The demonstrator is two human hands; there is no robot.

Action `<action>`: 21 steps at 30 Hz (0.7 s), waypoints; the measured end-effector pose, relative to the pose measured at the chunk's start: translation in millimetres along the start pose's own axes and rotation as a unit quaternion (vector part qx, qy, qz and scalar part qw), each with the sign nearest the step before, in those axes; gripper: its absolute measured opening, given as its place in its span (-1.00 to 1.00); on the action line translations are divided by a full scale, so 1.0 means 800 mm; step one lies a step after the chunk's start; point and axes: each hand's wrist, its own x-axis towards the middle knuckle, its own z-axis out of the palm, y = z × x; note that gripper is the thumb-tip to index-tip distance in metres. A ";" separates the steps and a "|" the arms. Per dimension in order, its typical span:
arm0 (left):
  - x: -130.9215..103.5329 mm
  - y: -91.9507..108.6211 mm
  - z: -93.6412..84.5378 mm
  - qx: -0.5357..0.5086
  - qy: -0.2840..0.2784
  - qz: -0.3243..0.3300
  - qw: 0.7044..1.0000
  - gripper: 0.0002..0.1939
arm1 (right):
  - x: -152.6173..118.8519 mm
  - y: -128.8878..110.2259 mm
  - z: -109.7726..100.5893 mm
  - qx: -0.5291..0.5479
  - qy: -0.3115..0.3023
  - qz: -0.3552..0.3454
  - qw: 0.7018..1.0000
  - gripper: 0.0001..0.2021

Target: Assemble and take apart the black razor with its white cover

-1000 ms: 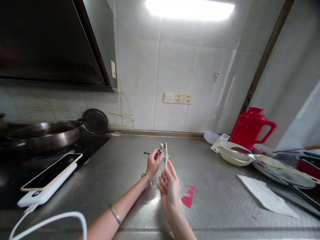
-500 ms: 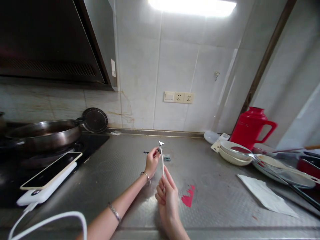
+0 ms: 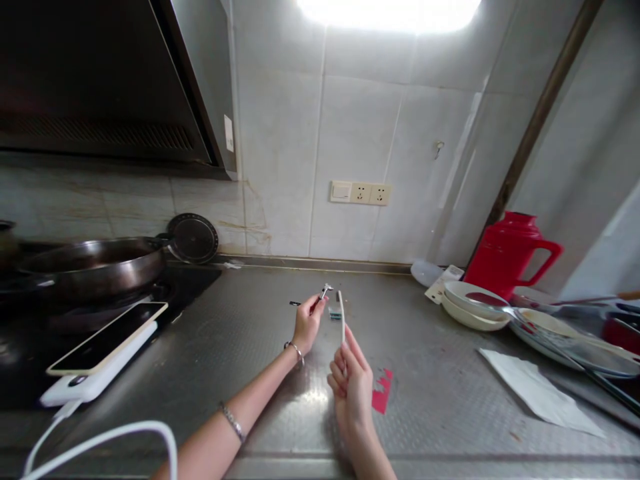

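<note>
My left hand is closed on a small silver metal piece, which points up and right from the fingertips. My right hand pinches a thin white stick near its lower end. The stick stands nearly upright, with a darker tip at its top, a small gap to the right of the metal piece. Behind the hands, a small clear and green packet lies on the metal counter. A small black item rests left of my left fingertips.
A pan is on the stove at left, with a phone on a white power bank before it. At right are a red jug, stacked bowls and a white paper.
My right hand has moved right with the stick, whose tip is now apart from the metal piece. The metal piece in my left hand has tilted to the right.
</note>
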 end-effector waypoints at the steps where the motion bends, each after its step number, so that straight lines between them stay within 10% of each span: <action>1: 0.000 0.001 0.000 0.001 -0.005 0.002 1.000 -0.64 | 0.004 -0.004 0.000 0.001 0.000 -0.013 1.000 -0.36; 21: 0.003 0.002 -0.001 -0.110 -0.039 -0.060 0.991 -0.63 | -0.009 0.003 0.002 -0.016 -0.038 0.028 0.999 -0.50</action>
